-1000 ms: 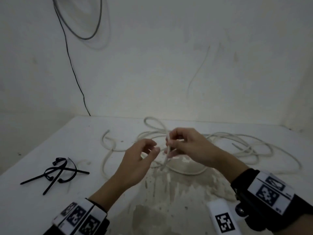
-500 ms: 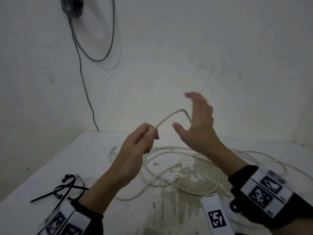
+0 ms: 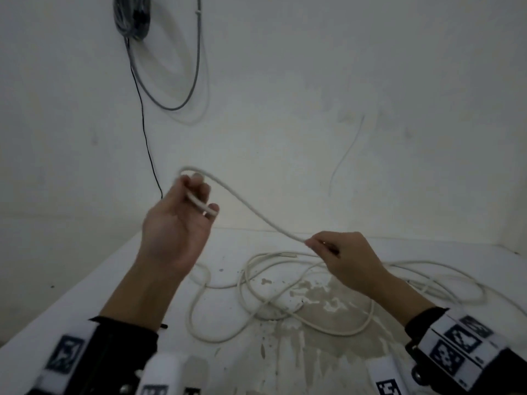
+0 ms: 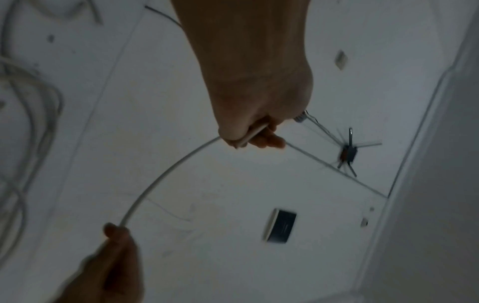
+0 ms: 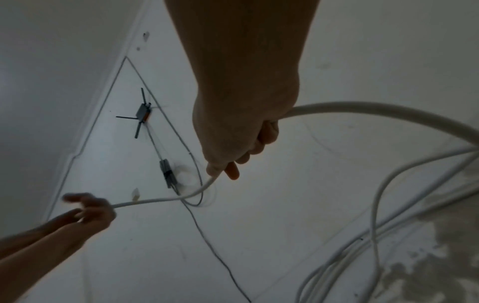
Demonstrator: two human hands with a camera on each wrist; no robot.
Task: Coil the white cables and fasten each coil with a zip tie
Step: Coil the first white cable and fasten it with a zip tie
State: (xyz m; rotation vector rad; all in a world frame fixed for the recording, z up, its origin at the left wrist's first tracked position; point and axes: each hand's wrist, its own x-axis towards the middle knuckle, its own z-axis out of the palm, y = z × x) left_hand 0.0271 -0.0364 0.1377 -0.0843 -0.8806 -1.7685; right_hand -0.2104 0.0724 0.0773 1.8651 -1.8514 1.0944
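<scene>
Two hands are raised over the worktop (image 3: pixel 85 303), joined by one span of white cable (image 3: pixel 251 209). The left hand (image 3: pixel 176 229) pinches the cable's end in curled fingers; the right hand (image 3: pixel 348 260), lower and nearer the back edge, closes round it further along. The rest lies in loose loops on the worktop beneath. Only the wrist views show a small dark wall device (image 5: pixel 143 111) with antennas.

Two hands: the left hand (image 3: pixel 174 235) and the right hand (image 3: pixel 346 259). Both pinch one white cable (image 3: pixel 251 208). The rest of it lies in many loops on one table (image 3: pixel 94 292); I cannot tell if that is one cable or more. One gray bundle (image 3: pixel 132 17) hangs on the wall.
</scene>
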